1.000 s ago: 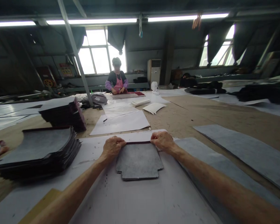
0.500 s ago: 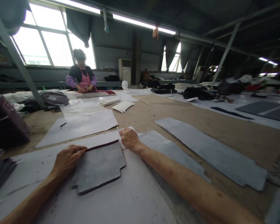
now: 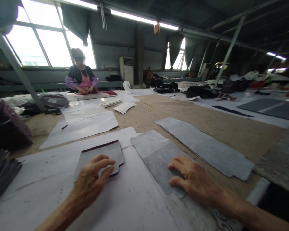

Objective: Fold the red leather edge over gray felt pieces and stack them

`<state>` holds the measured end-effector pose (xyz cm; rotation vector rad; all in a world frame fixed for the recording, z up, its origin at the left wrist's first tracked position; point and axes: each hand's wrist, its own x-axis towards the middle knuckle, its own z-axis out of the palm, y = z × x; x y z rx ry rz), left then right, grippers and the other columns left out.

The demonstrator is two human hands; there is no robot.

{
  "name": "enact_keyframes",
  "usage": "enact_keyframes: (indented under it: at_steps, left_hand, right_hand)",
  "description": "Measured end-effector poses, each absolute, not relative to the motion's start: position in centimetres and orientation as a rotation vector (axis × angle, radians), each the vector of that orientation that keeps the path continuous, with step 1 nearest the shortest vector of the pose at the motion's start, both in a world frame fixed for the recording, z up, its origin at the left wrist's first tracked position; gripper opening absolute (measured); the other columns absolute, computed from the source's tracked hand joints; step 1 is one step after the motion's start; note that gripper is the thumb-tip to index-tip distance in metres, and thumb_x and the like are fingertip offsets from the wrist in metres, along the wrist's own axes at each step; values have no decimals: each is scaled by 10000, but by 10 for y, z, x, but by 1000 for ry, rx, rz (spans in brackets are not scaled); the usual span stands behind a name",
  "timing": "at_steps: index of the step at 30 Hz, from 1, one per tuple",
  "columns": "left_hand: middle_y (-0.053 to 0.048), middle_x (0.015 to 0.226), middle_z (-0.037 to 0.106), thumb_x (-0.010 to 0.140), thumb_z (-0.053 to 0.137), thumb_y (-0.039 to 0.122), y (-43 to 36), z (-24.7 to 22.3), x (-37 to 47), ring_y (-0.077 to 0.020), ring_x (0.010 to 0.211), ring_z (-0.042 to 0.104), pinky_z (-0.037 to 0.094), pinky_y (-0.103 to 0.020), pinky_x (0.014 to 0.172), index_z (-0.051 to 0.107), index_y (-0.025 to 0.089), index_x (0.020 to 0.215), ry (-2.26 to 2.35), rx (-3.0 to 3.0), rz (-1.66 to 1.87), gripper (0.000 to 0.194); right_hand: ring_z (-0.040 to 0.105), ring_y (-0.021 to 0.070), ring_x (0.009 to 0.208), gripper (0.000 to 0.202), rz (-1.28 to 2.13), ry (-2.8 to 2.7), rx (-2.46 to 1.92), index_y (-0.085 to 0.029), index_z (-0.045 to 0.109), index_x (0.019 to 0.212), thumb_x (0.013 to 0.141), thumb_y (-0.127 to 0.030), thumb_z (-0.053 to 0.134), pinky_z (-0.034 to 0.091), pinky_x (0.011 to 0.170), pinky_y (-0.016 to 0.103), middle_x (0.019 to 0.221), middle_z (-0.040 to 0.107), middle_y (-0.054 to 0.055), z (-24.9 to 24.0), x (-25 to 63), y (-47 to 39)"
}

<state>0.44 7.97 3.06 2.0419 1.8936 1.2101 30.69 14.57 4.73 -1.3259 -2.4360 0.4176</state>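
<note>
My left hand (image 3: 95, 175) hovers over the lower part of a small grey fabric panel (image 3: 89, 157), fingers apart and nothing between them. That panel lies on white paper, with a dark maroon strip along its far edge and a notch at its near right corner. On the right, my right hand (image 3: 186, 175) rests at the near end of a grey fabric panel stack (image 3: 156, 149), its thumb and fingers spread. Whether the fingertips press on the top piece I cannot tell. Farther right lies a longer grey panel stack (image 3: 202, 146) with a notched end.
White paper (image 3: 43, 192) covers the near table. Dark stacked pieces (image 3: 2, 173) and a maroon block-like pile (image 3: 9, 125) stand at the left. White sheets (image 3: 124, 107) lie ahead. Across the table, a person in a pink apron (image 3: 84, 80) works near a small white fan (image 3: 126, 86).
My left hand has left the maroon edge and moved nearer, over the panel's lower part. My right hand has swung right and back from the paper's far side to the grey stack.
</note>
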Motion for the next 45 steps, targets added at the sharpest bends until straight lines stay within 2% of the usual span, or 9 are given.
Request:
enact_keyframes:
  at_steps: [5, 10, 17, 22, 27, 33, 36, 40, 45]
  left_hand:
    - [-53, 909, 617, 801, 475, 221, 68, 17, 71, -169, 815, 591, 474, -289, 747, 658, 204, 906, 1661, 2166, 1048, 212]
    - [-65, 1010, 606, 810, 424, 128, 62, 23, 99, -200, 892, 558, 468, -353, 806, 609, 209, 1005, 1537, 2371, 813, 281]
    - [-94, 1180, 520, 832, 403, 129, 72, 20, 107, -194, 973, 561, 485, -313, 827, 517, 195, 1114, 1560, 2469, 849, 312]
    - [-105, 1143, 540, 866, 377, 117, 75, 14, 113, -152, 845, 598, 490, -252, 719, 461, 191, 1139, 1393, 2645, 991, 295]
    - [-118, 1176, 516, 879, 383, 147, 75, 13, 118, -175, 933, 567, 478, -275, 750, 369, 197, 1225, 1312, 2675, 886, 350]
    - [-62, 936, 572, 864, 400, 166, 79, 13, 121, -175, 817, 565, 467, -291, 696, 474, 206, 1050, 1448, 2525, 823, 204]
    - [-70, 1018, 550, 859, 382, 172, 80, 14, 124, -166, 804, 578, 485, -286, 690, 516, 211, 972, 1536, 2468, 785, 179]
    - [-114, 1230, 470, 857, 377, 203, 83, 11, 126, -206, 949, 582, 513, -327, 764, 473, 199, 1064, 1682, 2442, 784, 229]
    - [-115, 1182, 524, 858, 396, 238, 87, 6, 126, -232, 950, 593, 523, -346, 738, 460, 211, 1120, 1798, 2475, 694, 271]
  right_hand:
    - [545, 145, 724, 15, 521, -2402, -1280, -201, 604, 712, 705, -204, 591, 392, 658, 239, 778, 611, 8, 38, 306, 159]
    - [527, 144, 700, 98, 570, -2426, -1175, -189, 552, 641, 736, -211, 535, 374, 654, 241, 733, 597, 22, 34, 303, 169]
    - [491, 132, 623, 143, 700, -2356, -1158, -190, 495, 617, 752, -230, 474, 358, 598, 242, 656, 553, 6, 32, 304, 174]
    - [429, 114, 555, 135, 829, -2295, -1204, -188, 485, 592, 716, -241, 492, 314, 527, 229, 584, 490, -23, 34, 305, 177]
    - [396, 107, 552, 109, 932, -2237, -1247, -184, 463, 579, 681, -215, 489, 290, 524, 226, 578, 461, -31, 36, 304, 177]
    - [376, 102, 546, 118, 1056, -2192, -1258, -179, 455, 584, 680, -239, 490, 272, 506, 222, 567, 441, -33, 36, 306, 183]
    - [353, 98, 519, 131, 1113, -2158, -1265, -179, 456, 602, 694, -267, 484, 260, 477, 219, 534, 413, -41, 34, 307, 186]
    - [375, 98, 545, 124, 1120, -2110, -1261, -171, 473, 586, 679, -243, 514, 268, 493, 219, 550, 445, -36, 35, 306, 184]
    - [376, 80, 467, 150, 1213, -1985, -1291, -165, 502, 579, 680, -260, 559, 274, 442, 210, 499, 449, -50, 36, 310, 192]
